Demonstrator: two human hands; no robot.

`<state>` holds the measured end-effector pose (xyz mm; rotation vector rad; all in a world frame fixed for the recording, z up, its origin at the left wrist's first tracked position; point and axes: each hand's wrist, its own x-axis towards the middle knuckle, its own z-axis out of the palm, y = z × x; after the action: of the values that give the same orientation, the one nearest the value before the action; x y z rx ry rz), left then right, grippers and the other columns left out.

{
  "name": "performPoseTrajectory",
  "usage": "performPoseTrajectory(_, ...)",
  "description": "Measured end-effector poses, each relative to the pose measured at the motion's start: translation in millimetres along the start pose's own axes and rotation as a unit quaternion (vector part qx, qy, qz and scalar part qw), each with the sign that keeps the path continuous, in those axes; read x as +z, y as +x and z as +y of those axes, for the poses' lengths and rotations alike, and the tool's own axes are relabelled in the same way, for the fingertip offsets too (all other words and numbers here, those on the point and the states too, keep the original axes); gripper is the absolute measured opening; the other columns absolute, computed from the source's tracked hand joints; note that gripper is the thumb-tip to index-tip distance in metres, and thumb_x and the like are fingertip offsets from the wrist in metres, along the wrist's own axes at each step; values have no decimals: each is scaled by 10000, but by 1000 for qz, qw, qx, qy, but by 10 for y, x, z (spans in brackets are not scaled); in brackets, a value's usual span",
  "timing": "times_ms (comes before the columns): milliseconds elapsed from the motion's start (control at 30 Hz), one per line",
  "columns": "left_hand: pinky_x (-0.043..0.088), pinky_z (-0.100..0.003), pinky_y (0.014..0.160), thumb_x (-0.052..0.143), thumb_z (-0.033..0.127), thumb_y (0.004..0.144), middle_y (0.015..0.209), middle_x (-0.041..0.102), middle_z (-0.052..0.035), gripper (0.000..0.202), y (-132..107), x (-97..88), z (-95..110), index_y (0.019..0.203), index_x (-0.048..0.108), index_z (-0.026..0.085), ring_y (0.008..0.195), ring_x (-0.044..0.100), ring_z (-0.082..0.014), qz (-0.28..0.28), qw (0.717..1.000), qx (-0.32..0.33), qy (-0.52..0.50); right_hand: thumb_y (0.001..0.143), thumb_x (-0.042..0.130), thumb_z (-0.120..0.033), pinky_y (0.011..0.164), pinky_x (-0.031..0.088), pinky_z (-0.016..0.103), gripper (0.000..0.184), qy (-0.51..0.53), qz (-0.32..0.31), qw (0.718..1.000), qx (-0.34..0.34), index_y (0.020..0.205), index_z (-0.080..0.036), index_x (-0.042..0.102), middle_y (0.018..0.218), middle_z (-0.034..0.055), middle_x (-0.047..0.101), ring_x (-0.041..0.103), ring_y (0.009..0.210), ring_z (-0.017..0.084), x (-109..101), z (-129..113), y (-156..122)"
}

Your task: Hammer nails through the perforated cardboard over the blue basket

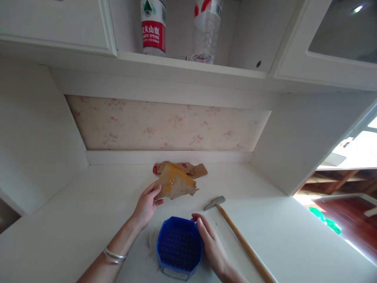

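My left hand (149, 203) pinches the left edge of a torn piece of cardboard (181, 187), brown with a yellow-orange patch and small holes, and holds it up off the counter. Below it stands a blue plastic basket (179, 247), eight-sided with a perforated bottom. At the basket's upper right rim is my right hand (208, 237), its fingers curled around that edge. Just right of this hand lies a hammer (239, 236) with a grey head and a long wooden handle.
More torn cardboard (202, 170) lies at the back of the white counter (97, 204). Overhead, a shelf (188, 67) holds two plastic bottles, one with a red label (153, 34) and one clear (205, 33). White side panels (309, 129) enclose the counter.
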<state>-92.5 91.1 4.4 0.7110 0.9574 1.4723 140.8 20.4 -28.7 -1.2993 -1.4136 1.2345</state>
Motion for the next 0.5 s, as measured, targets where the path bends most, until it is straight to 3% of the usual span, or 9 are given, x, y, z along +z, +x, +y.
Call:
performPoseTrajectory(133, 532, -215, 486, 704, 187, 788, 1061, 704, -52, 288, 234, -104, -189, 1071, 654, 211, 743, 683, -155, 7, 999, -33, -7, 902, 494, -641, 838, 516, 315, 466, 65, 6, 998, 15, 1058, -257, 708, 981, 32, 702, 646, 953, 215, 141, 31, 111)
performPoseTrajectory(267, 532, -213, 469, 717, 225, 792, 993, 707, -42, 239, 308, -161, -299, 1021, 651, 212, 710, 680, -152, 11, 999, -51, 5, 876, 550, -603, 655, 504, 276, 409, 127, 97, 987, 15, 953, -226, 689, 829, 8, 632, 582, 692, 161, 187, 129, 361)
performPoseTrajectory(333, 518, -195, 458, 754, 282, 775, 959, 705, -36, 252, 289, -175, -327, 997, 660, 209, 704, 673, -148, 5, 999, -46, 22, 837, 616, -561, 713, 492, 272, 346, 154, 160, 975, -8, 997, -255, 638, 858, -14, 602, 565, 727, 155, 171, 178, 533)
performPoseTrajectory(400, 499, -183, 442, 798, 329, 736, 900, 701, -38, 297, 263, -184, -350, 967, 678, 186, 681, 660, -147, -7, 998, -39, 49, 865, 534, -594, 834, 478, 282, 378, 184, 194, 962, -50, 1056, -275, 602, 1054, 2, 605, 572, 898, 169, 158, 193, 692)
performPoseTrajectory(500, 448, -173, 394, 818, 379, 707, 790, 684, -34, 338, 241, -191, -383, 920, 704, 143, 599, 618, -134, -28, 994, -28, 100, 911, 442, -620, 887, 479, 325, 454, 207, 146, 964, -86, 1090, -248, 631, 1157, 45, 633, 577, 1031, 212, 190, 137, 821)
